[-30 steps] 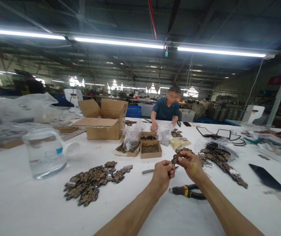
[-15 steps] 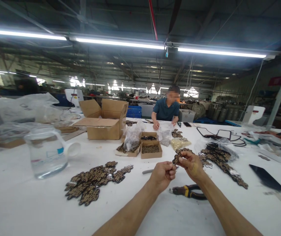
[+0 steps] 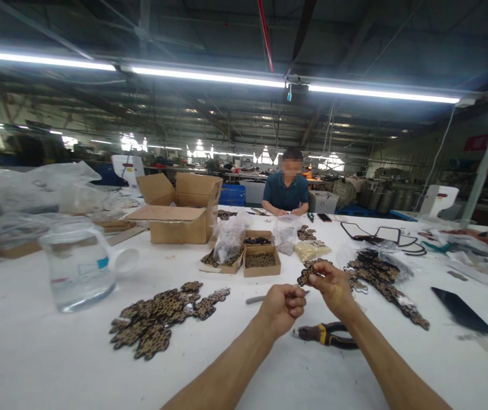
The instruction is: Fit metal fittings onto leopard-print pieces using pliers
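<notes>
My right hand (image 3: pixel 335 289) pinches a small leopard-print patch (image 3: pixel 305 275) with a dark edge, held up over the table. Close by its lower edge is my left hand (image 3: pixel 283 308), its fingers curled closed; whatever is between the fingertips is hidden. Pliers (image 3: pixel 329 334) with black and yellow handles lie below my right hand. Partly behind my left hand rests a thin grey tool (image 3: pixel 255 299). One pile of leopard-print patches (image 3: pixel 162 316) lies to the left, and another pile (image 3: pixel 391 285) lies to the right.
Beyond my hands stand small boxes of metal bits (image 3: pixel 262 262), a plastic bag (image 3: pixel 230 236) and an open carton (image 3: pixel 179 219). A water jug (image 3: pixel 77 273) is at left, a dark flat panel (image 3: pixel 461 310) at right. Across the table, a co-worker (image 3: pixel 285 191) leans on it.
My left hand has turned slightly, its fingers still curled beside the patch. My right hand keeps its pinch. The co-worker's head has shifted left and their hands have come closer together.
</notes>
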Tool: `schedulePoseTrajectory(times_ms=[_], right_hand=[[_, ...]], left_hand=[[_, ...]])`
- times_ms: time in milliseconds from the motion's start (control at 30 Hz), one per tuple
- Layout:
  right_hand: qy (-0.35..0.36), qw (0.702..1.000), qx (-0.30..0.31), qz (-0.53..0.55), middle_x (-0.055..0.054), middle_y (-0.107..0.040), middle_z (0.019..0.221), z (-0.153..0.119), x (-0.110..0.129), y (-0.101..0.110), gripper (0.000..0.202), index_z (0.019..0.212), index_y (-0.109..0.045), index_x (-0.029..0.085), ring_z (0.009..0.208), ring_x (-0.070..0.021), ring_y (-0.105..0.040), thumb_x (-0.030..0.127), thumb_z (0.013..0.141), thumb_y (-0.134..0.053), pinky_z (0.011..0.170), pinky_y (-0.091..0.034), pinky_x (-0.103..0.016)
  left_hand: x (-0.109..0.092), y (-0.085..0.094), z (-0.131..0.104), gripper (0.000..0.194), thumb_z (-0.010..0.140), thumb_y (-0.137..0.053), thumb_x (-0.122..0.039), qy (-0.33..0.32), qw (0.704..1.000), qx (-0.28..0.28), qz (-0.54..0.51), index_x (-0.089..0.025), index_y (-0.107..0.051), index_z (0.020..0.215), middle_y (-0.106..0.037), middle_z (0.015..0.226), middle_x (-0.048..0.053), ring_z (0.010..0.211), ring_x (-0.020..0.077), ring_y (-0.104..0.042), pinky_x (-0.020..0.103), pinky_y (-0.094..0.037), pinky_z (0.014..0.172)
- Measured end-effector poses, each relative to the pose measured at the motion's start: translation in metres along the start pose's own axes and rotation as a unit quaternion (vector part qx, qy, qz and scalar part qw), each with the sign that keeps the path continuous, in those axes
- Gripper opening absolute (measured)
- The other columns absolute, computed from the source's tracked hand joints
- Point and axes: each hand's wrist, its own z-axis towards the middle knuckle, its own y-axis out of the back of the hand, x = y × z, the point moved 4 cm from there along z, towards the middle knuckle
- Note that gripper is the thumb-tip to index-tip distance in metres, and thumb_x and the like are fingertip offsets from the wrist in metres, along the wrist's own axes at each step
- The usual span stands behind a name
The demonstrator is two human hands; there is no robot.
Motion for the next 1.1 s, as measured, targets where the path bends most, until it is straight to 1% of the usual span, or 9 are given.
schedulePoseTrajectory(times_ms=[167,267,367,467,600,733,900,1000,1100], right_hand=[[-0.070,0.996,0.002,0.058,-0.003,-0.071,0.086,-0.002,-0.009,-0.001,0.035,0.095,-0.065,0.020,0.078,-0.0197,-0.068,0.026,0.069,-0.087,0.075,-0.058,-0.039],[-0.057,0.997,0.010,0.041,-0.004,-0.071,0.088,-0.002,-0.003,-0.001,0.036,0.095,-0.065,0.019,0.080,-0.0208,-0.068,0.024,0.067,-0.088,0.079,-0.057,-0.041],[-0.047,0.998,0.016,0.046,-0.003,-0.071,0.088,0.000,-0.001,0.001,0.035,0.095,-0.065,0.020,0.081,-0.0207,-0.068,0.025,0.068,-0.087,0.082,-0.056,-0.042],[-0.042,0.998,-0.020,0.042,-0.003,-0.070,0.090,0.003,-0.008,0.011,0.034,0.096,-0.063,0.022,0.083,-0.0202,-0.068,0.033,0.071,-0.083,0.083,-0.056,-0.043],[-0.047,0.983,-0.030,-0.173,-0.003,-0.068,0.082,0.006,-0.021,0.032,0.034,0.102,-0.063,0.020,0.070,-0.0184,-0.064,0.039,0.075,-0.073,0.065,-0.054,-0.035],[-0.072,0.954,0.020,-0.289,0.000,-0.060,0.058,0.003,-0.026,0.043,0.019,0.079,-0.070,0.014,0.053,-0.0147,-0.053,0.027,0.066,-0.073,0.052,-0.042,-0.027],[-0.049,0.936,0.045,-0.345,-0.005,-0.069,0.073,-0.002,-0.013,0.026,0.014,0.077,-0.073,0.016,0.069,-0.0177,-0.060,0.023,0.065,-0.072,0.065,-0.046,-0.029],[-0.099,0.943,0.090,-0.304,-0.004,-0.068,0.065,-0.006,-0.008,0.007,0.020,0.080,-0.072,0.015,0.060,-0.0170,-0.060,0.034,0.076,-0.068,0.060,-0.047,-0.029],[-0.137,0.954,0.105,-0.244,-0.004,-0.067,0.060,-0.010,-0.005,-0.006,0.025,0.080,-0.071,0.014,0.053,-0.0155,-0.058,0.038,0.076,-0.070,0.056,-0.047,-0.028]], left_hand=[[-0.002,0.002,0.001,0.013,0.070,-0.057,-0.008,-0.029,0.999,-0.015,0.021,-0.013,-0.047,0.077,-0.045,0.067,-0.002,0.045,0.0021,-0.028,0.016,-0.015,0.041],[-0.002,0.003,0.000,0.013,0.070,-0.058,-0.010,-0.036,0.998,-0.027,0.047,-0.013,-0.047,0.075,-0.046,0.067,-0.002,0.046,0.0020,-0.028,0.016,-0.013,0.041],[-0.001,0.000,-0.001,0.013,0.069,-0.060,-0.011,-0.011,0.999,0.006,0.052,-0.013,-0.048,0.074,-0.046,0.067,-0.002,0.046,0.0020,-0.028,0.016,-0.014,0.041],[-0.003,-0.002,-0.001,0.015,0.068,-0.062,-0.014,-0.046,0.994,0.008,0.101,-0.014,-0.048,0.073,-0.048,0.067,-0.002,0.046,0.0018,-0.029,0.017,-0.014,0.042],[-0.007,0.005,0.003,0.015,0.065,-0.062,-0.017,-0.133,0.960,-0.056,0.241,-0.015,-0.049,0.070,-0.052,0.063,-0.002,0.043,0.0016,-0.027,0.018,-0.012,0.041],[-0.009,0.012,0.008,0.015,0.063,-0.064,-0.019,-0.171,0.929,-0.084,0.317,-0.016,-0.050,0.071,-0.053,0.057,-0.003,0.041,0.0029,-0.030,0.018,-0.013,0.040],[-0.011,0.013,0.007,0.017,0.066,-0.066,-0.024,-0.209,0.917,-0.081,0.329,-0.017,-0.053,0.073,-0.055,0.057,-0.003,0.042,0.0042,-0.034,0.017,-0.016,0.039],[-0.011,0.013,0.007,0.015,0.067,-0.065,-0.024,-0.231,0.909,-0.096,0.333,-0.017,-0.053,0.073,-0.053,0.055,-0.004,0.042,0.0045,-0.035,0.017,-0.018,0.040],[-0.009,0.015,0.009,0.014,0.067,-0.065,-0.023,-0.243,0.901,-0.106,0.343,-0.017,-0.054,0.072,-0.051,0.053,-0.005,0.043,0.0047,-0.036,0.017,-0.021,0.042]])
